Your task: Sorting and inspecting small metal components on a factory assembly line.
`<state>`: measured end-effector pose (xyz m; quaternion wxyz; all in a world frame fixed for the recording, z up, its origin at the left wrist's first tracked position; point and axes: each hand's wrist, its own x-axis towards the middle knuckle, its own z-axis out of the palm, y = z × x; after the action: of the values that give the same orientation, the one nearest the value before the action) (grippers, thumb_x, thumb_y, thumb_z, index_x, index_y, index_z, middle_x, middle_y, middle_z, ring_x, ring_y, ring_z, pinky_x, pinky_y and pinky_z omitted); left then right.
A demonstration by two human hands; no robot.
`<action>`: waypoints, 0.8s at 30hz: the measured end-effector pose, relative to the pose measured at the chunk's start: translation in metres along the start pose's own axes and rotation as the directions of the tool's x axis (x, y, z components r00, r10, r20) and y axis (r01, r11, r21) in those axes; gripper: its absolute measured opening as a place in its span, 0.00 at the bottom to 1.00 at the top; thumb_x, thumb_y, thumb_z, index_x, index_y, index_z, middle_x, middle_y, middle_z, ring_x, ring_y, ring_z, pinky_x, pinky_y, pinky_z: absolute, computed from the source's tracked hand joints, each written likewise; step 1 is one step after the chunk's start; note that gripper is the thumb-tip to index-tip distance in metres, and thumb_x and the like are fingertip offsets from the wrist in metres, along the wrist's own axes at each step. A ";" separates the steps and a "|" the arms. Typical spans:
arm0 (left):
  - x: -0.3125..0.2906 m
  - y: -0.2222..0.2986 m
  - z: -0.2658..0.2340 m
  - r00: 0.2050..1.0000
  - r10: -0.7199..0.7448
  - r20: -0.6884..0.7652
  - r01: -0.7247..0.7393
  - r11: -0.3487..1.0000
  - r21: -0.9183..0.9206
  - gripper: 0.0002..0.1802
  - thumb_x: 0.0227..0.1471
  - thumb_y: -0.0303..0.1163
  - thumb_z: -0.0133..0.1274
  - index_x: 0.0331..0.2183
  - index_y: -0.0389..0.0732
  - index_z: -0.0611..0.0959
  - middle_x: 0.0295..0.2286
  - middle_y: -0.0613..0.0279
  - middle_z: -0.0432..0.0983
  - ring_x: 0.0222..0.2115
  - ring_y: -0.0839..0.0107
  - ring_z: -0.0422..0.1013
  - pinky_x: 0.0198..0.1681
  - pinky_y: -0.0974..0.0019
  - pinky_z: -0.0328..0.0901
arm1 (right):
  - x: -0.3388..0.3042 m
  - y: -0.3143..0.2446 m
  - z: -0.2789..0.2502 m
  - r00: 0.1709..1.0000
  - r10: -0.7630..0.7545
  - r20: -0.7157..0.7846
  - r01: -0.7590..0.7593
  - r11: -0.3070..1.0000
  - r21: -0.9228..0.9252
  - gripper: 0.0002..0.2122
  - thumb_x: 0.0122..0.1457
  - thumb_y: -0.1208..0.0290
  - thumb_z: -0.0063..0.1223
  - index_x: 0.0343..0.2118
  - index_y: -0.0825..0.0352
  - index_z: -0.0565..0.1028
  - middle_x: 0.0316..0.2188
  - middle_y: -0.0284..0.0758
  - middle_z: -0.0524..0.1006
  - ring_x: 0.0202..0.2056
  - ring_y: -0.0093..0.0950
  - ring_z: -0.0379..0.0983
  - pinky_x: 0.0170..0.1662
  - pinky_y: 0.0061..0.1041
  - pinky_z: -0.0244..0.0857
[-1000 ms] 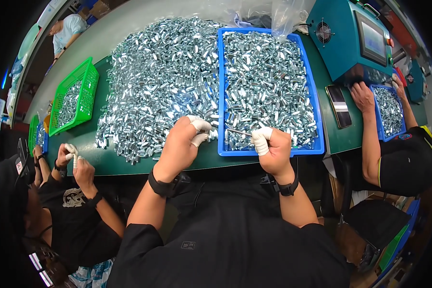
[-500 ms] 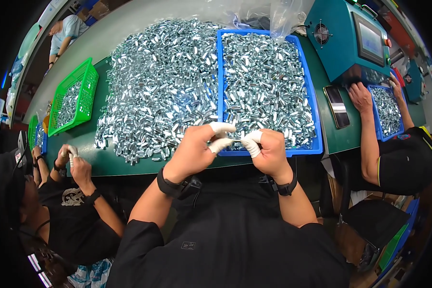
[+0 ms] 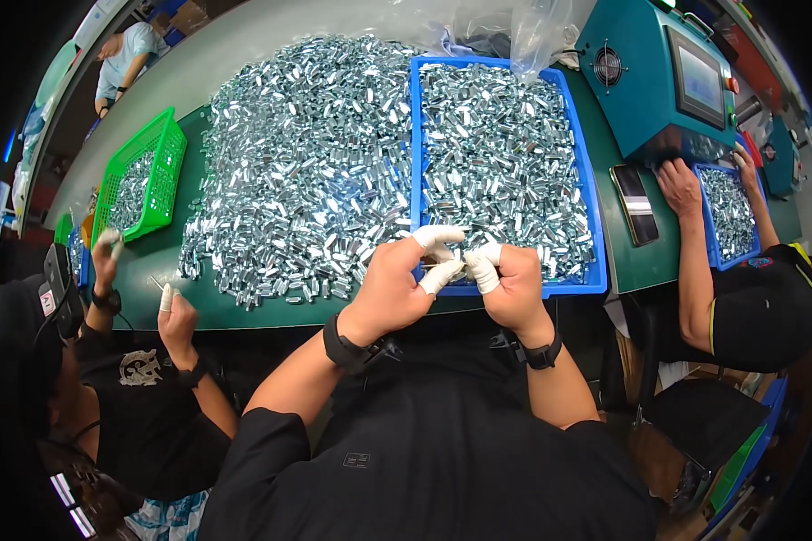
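Note:
Over the near edge of the blue tray (image 3: 595, 225), my two hands meet with white coverings on thumbs and fingers. My left hand (image 3: 397, 279) curls its thumb and index finger around something small that is mostly hidden. Pinched closed beside it, my right hand (image 3: 516, 287) seems to hold a thin pale rod (image 3: 431, 264) that reaches toward the left fingertips. Small shiny metal pieces (image 3: 501, 153) fill the tray behind my hands. A broad heap of the same pieces (image 3: 307, 162) lies on the green table (image 3: 244, 318) to the left.
Beyond the tray, at right, stand a phone (image 3: 636, 205) and a teal machine (image 3: 645, 81) with a screen. A co-worker's hands (image 3: 681, 185) rest by a smaller blue tray. Left are a green basket (image 3: 164, 171) and another co-worker's hand (image 3: 179, 316) holding a thin rod.
My left hand has shifted right and closer to my right hand, which has barely moved. The left co-worker's hands have moved apart, one toward the green basket.

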<state>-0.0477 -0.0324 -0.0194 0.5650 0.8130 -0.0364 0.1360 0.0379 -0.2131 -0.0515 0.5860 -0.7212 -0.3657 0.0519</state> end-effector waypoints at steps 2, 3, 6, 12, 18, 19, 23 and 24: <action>0.000 0.000 -0.005 1.000 0.010 0.021 -0.010 1.000 0.008 0.16 0.53 0.20 0.61 0.45 0.37 0.82 0.30 0.57 0.83 0.30 0.68 0.80 0.37 0.67 0.73 | 0.000 -0.002 0.002 0.999 -0.003 -0.040 0.002 1.000 -0.021 0.08 0.62 0.74 0.59 0.27 0.71 0.80 0.19 0.36 0.78 0.20 0.27 0.74 0.25 0.24 0.65; -0.001 -0.001 -0.009 0.999 0.020 0.041 -0.020 1.000 0.016 0.13 0.53 0.20 0.61 0.43 0.36 0.83 0.30 0.58 0.83 0.31 0.70 0.80 0.37 0.67 0.72 | 0.001 -0.004 0.003 0.999 -0.001 -0.042 0.000 1.000 -0.021 0.08 0.62 0.74 0.59 0.27 0.71 0.80 0.19 0.36 0.78 0.20 0.27 0.74 0.25 0.24 0.65; 0.001 -0.003 -0.017 0.997 0.017 0.070 -0.018 1.000 0.007 0.09 0.53 0.20 0.61 0.39 0.35 0.84 0.30 0.58 0.83 0.31 0.70 0.80 0.38 0.67 0.73 | 0.004 -0.009 0.004 0.987 -0.158 -0.012 0.155 0.977 -0.144 0.08 0.62 0.74 0.60 0.25 0.70 0.79 0.19 0.35 0.77 0.20 0.29 0.73 0.25 0.25 0.64; 0.015 0.001 -0.014 0.996 -0.009 0.084 0.006 0.999 0.034 0.05 0.55 0.23 0.60 0.36 0.35 0.84 0.29 0.58 0.83 0.29 0.70 0.80 0.35 0.68 0.72 | 0.001 -0.007 0.006 0.980 -0.161 -0.120 0.150 0.984 -0.095 0.09 0.61 0.74 0.60 0.25 0.70 0.78 0.18 0.36 0.76 0.20 0.31 0.73 0.24 0.26 0.63; 0.016 0.000 -0.005 0.999 0.032 0.005 -0.032 0.997 0.073 0.03 0.56 0.24 0.59 0.33 0.37 0.83 0.25 0.53 0.80 0.24 0.61 0.77 0.29 0.64 0.68 | 0.000 -0.009 0.008 0.967 -0.161 -0.198 0.142 0.984 -0.105 0.08 0.61 0.75 0.60 0.25 0.70 0.78 0.18 0.37 0.76 0.19 0.33 0.73 0.24 0.27 0.63; 0.016 0.000 -0.005 0.999 0.034 0.003 -0.034 0.995 0.095 0.02 0.55 0.24 0.58 0.33 0.37 0.82 0.25 0.53 0.80 0.24 0.59 0.77 0.28 0.62 0.68 | 0.000 -0.008 0.008 0.966 -0.160 -0.201 0.141 0.984 -0.105 0.08 0.61 0.75 0.60 0.25 0.70 0.78 0.18 0.37 0.76 0.19 0.33 0.73 0.24 0.27 0.63; 0.016 -0.003 -0.005 0.993 0.115 0.005 -0.113 0.974 0.195 0.01 0.55 0.24 0.57 0.32 0.37 0.81 0.24 0.53 0.78 0.23 0.55 0.75 0.27 0.60 0.67 | 0.000 -0.005 0.008 0.960 -0.209 -0.187 0.183 0.972 -0.146 0.07 0.60 0.75 0.61 0.25 0.70 0.78 0.17 0.37 0.75 0.18 0.34 0.72 0.23 0.27 0.62; 0.016 -0.003 -0.005 0.988 0.154 0.010 -0.152 0.961 0.233 0.01 0.55 0.23 0.57 0.32 0.37 0.80 0.24 0.53 0.78 0.23 0.54 0.75 0.26 0.59 0.67 | 0.000 -0.006 0.009 0.959 -0.208 -0.193 0.181 0.972 -0.148 0.07 0.58 0.75 0.62 0.24 0.69 0.78 0.17 0.37 0.74 0.18 0.35 0.70 0.22 0.29 0.61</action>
<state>-0.0326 -0.0255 -0.0169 0.4537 0.8678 -0.0807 0.1857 0.0304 -0.2060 -0.0486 0.5754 -0.7195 -0.3744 -0.1049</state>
